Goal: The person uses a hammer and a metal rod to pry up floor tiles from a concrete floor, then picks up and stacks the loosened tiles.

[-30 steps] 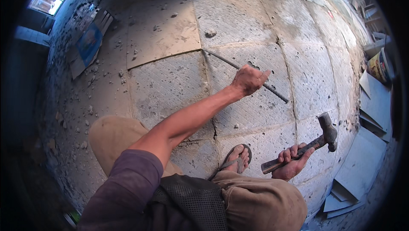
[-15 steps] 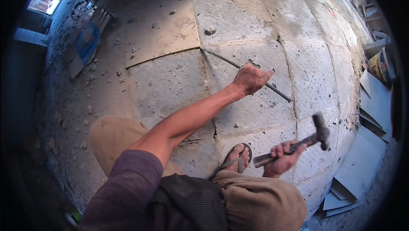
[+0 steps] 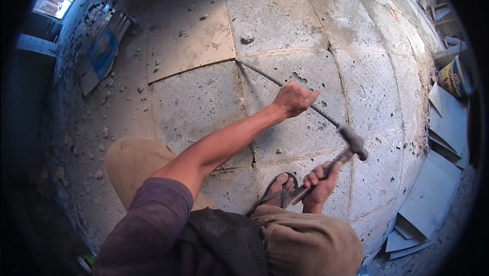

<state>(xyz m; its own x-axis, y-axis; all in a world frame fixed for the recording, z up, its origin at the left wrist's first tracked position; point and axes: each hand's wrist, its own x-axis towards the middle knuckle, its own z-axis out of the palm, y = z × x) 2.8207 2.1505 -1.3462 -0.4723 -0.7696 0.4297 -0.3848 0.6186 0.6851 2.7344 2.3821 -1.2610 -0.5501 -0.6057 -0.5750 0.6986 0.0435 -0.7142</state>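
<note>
My left hand [image 3: 295, 99] is closed round a long thin dark metal rod [image 3: 259, 71], which slants across the bare floor. The rod's far end meets the near right corner of a tan floor tile [image 3: 196, 31]. In my right hand [image 3: 321, 187] is a hammer [image 3: 351, 143], gripped by its handle. Its head is at the near end of the rod and seems to touch it. Below the tile lies grey mortar bed [image 3: 198, 103] with ridged marks, pits and cracked joint lines.
Loose tile pieces [image 3: 430, 189] are stacked along the right side, below a bucket [image 3: 452, 78]. Rubble bits [image 3: 247, 39] are scattered over the floor. A flat piece with a blue patch [image 3: 103, 54] lies at the left. My sandalled foot [image 3: 280, 187] is close to the hammer handle.
The hammer has swung left and up from beside the rod to the rod's near end. My left hand still holds the rod in nearly the same place.
</note>
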